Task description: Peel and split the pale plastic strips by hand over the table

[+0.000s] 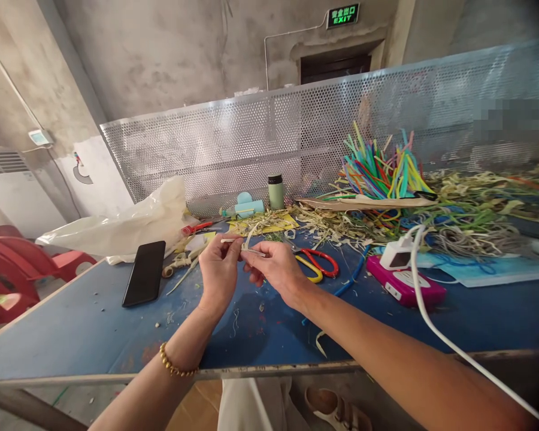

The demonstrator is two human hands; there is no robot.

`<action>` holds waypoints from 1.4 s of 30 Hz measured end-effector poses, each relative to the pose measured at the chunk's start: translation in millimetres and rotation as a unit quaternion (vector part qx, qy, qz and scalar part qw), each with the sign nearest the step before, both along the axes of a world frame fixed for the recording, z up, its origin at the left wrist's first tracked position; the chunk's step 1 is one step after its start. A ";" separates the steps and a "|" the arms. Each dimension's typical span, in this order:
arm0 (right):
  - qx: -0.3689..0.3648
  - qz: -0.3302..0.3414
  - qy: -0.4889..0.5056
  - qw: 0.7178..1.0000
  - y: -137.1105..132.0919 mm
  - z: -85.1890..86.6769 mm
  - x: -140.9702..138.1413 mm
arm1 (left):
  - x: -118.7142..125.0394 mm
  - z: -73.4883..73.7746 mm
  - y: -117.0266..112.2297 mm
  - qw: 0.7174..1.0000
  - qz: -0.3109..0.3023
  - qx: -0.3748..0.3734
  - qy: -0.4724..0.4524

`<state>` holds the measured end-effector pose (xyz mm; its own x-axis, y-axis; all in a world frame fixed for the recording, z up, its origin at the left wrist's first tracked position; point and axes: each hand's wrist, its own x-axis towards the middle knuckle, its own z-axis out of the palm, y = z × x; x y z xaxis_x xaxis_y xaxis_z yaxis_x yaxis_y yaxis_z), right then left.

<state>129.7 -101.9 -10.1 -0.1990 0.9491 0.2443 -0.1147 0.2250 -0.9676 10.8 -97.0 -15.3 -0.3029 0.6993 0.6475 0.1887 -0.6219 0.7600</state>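
Both hands pinch one thin pale strip (245, 246), holding it just above the blue table (94, 323). The left hand (218, 269) has its thumb and fingers closed on the strip's left part, with a short end poking out to the left. The right hand (276, 269) clamps the right end between thumb and forefinger, the two hands almost touching at the fingertips. A gold bead bracelet (175, 366) sits on the left wrist.

Just behind the right hand lie red-handled scissors (321, 261) and a yellow-handled pair (309, 269), side by side on the table. To the left of the hands a black phone (144, 272) lies flat, with a crumpled plastic bag (130, 224) behind it. To the right a pink box (406, 286) carries a white charger (397, 254) whose white cable (431, 317) runs off toward the near edge. Farther back, pale shavings (327, 224) litter the table, a green flask (276, 191) stands upright near a perforated metal screen (251, 143), and a bundle of coloured strips (381, 170) fans upward.
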 end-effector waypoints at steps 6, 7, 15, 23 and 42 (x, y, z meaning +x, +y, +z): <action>0.068 0.018 0.008 0.997 4.9 -1.9 4.4 | -5.3 0.9 0.7 0.990 -0.110 -0.070 -0.056; 0.072 0.017 0.011 0.997 5.2 -1.8 4.8 | -6.5 1.5 0.7 0.982 -0.152 -0.085 -0.073; 0.079 -0.006 0.028 0.997 5.3 1.1 6.8 | -9.1 6.4 -2.9 0.914 -0.372 -0.123 -0.108; 0.091 0.014 0.001 0.996 0.8 2.0 6.3 | -12.8 2.5 3.0 0.918 -0.352 -0.130 -0.129; 0.142 -0.072 -0.115 0.981 5.8 8.8 20.7 | -13.9 2.2 3.5 0.925 -0.324 -0.157 -0.119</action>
<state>150.4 -96.1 -1.3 -0.1490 0.8716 0.4671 0.1512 0.4869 -0.8603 -3.0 -93.5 -13.1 0.1390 0.9263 0.3503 -0.3422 -0.2870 0.8947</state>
